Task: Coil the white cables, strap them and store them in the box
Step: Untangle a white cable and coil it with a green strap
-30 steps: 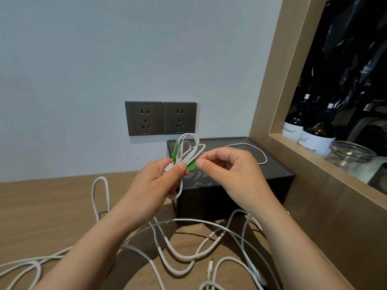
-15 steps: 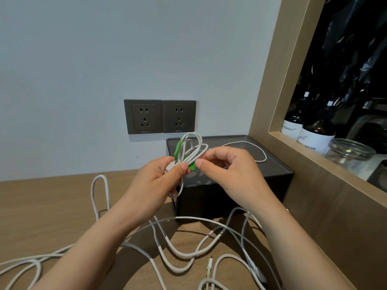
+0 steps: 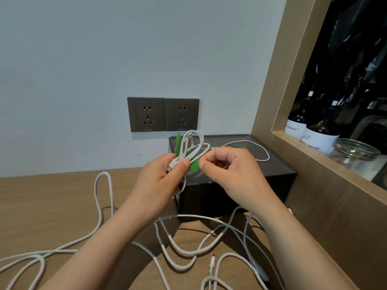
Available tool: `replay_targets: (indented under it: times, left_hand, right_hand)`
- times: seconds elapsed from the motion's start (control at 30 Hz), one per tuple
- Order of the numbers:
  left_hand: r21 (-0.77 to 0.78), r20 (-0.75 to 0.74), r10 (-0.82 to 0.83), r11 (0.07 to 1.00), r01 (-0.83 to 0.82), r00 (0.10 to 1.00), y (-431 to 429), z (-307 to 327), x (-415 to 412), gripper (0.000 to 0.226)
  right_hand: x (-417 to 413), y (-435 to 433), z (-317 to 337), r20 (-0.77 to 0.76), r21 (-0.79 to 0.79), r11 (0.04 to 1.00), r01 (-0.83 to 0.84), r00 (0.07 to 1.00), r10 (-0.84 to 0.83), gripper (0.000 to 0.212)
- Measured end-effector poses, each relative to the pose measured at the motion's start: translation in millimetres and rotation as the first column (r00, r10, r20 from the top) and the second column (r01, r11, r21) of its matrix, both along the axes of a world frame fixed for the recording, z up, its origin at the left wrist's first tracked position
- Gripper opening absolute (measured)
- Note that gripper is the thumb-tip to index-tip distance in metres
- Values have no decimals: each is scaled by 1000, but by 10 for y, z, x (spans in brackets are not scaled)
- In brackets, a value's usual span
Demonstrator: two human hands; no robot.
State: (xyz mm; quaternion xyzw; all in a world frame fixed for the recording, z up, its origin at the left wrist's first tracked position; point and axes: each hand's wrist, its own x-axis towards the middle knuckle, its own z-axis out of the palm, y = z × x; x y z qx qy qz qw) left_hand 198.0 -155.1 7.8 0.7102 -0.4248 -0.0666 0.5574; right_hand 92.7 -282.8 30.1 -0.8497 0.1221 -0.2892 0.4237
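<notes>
Slippage looks the main risk. Left hand [image 3: 161, 181] grips one coil [image 3: 192, 145], held up in front of the one box [image 3: 240, 191], while right hand [image 3: 234, 170] pinches one green strap [image 3: 194, 165] at the coil's waist. If that strap end escapes, the loops could spring apart. One cable [image 3: 257, 147] lies on the shut box. The tangled cables [image 3: 178, 248] on the table [image 3: 52, 201] can't be counted. Two sockets [image 3: 146, 115], two bottles [image 3: 320, 132], one jar [image 3: 354, 153].

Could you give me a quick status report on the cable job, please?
Left hand grips the coiled cable. Right hand pinches green strap, unfastened. Box lid on; loose cables on table.
</notes>
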Motion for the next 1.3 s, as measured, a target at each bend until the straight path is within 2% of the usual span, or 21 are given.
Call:
replay_targets:
  times: [0.2,0.4,0.8,0.93,1.2,1.3]
  left_hand:
    - [92,95,-17,996,8,995,5,26,30,19]
    - [157,187,-15,988,-14,982,11,28,33,26]
    - [117,249,54,989,-86,967,-40,-6,2,26]
    - [92,189,48,994,-66,981,-39,8,12,25]
    - [10,-152,-47,999,49,987,-31,48,20,27]
    - [13,-160,-49,999,52,986,-32,50,19,27]
  right_hand:
    - [-25,-10,22,3,-6,1000,17,1000,-17,14]
    - [-33,-18,19,-32,-32,999,23,999,-24,14]
    - [-32,-55,8,-54,-1,1000,15,998,-15,13]
    - [-35,-61,14,-44,30,999,13,999,-12,14]
    - [-34,-90,27,-46,49,999,-8,999,10,15]
    - [-38,-94,19,-58,41,999,-19,998,21,14]
